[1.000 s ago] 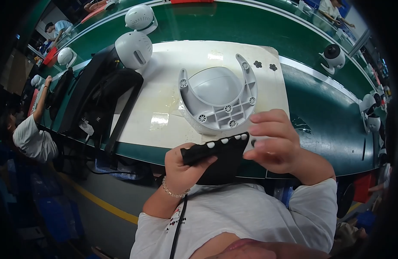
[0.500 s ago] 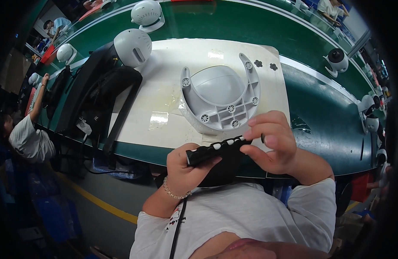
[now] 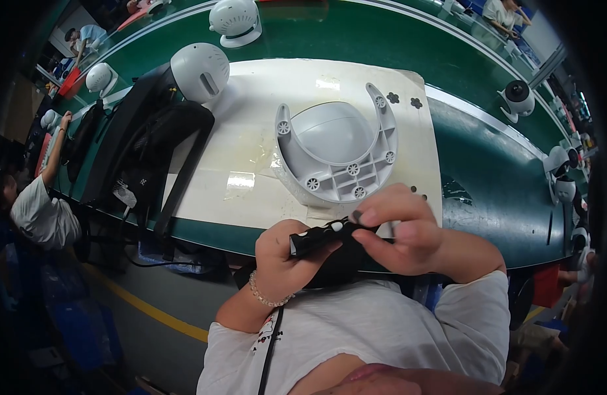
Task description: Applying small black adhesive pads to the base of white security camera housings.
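My left hand [image 3: 277,260] grips a black sheet with white round spots [image 3: 310,243] above the bench's near edge, thumb on top. At the sheet's far right end my right hand [image 3: 405,230] is closed, thumb and forefinger pinching a small dark piece [image 3: 356,216]; the fingers partly cover it. Just beyond both hands, a white plastic housing [image 3: 297,176] lies with its ribbed underside showing. It has two curved arms, several round spoked sockets and a smooth domed middle.
The housing rests on a pale board [image 3: 244,158] on the green bench. Small dark flower-shaped pieces [image 3: 416,103] lie at its right. A black bag-like item [image 3: 142,131] and a white rounded device [image 3: 201,72] stand left. Another person [image 3: 43,210] sits at far left.
My right hand has moved left and down onto the sheet, its fingers closing from a looser spread. The sheet has tilted slightly. The housing stays put.
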Action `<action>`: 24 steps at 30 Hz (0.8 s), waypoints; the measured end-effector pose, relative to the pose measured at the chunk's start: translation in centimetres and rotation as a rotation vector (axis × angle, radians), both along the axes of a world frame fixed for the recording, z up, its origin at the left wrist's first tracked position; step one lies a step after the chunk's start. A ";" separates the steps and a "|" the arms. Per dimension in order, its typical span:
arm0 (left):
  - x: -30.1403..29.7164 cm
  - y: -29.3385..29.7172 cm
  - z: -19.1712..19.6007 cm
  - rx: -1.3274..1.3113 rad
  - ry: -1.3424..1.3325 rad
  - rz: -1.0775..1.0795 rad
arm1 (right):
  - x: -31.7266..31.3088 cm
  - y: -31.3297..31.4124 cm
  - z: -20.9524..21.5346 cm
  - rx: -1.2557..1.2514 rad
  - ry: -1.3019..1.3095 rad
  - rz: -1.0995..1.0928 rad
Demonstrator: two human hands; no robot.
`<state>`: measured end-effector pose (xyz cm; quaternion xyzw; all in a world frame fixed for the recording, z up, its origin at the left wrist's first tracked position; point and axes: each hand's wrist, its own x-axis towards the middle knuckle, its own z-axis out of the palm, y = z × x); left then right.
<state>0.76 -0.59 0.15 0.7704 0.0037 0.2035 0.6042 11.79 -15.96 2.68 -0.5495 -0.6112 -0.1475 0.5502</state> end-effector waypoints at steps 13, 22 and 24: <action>0.5 1.2 -0.8 0.280 -0.352 0.051 | 4.7 -0.1 2.6 0.018 0.279 -0.074; 2.4 1.6 -1.9 0.294 -0.368 -0.015 | 7.6 0.8 4.7 -0.164 0.636 -0.105; 2.3 1.7 -2.2 0.307 -0.357 -0.014 | 7.5 0.6 4.9 -0.175 0.655 -0.115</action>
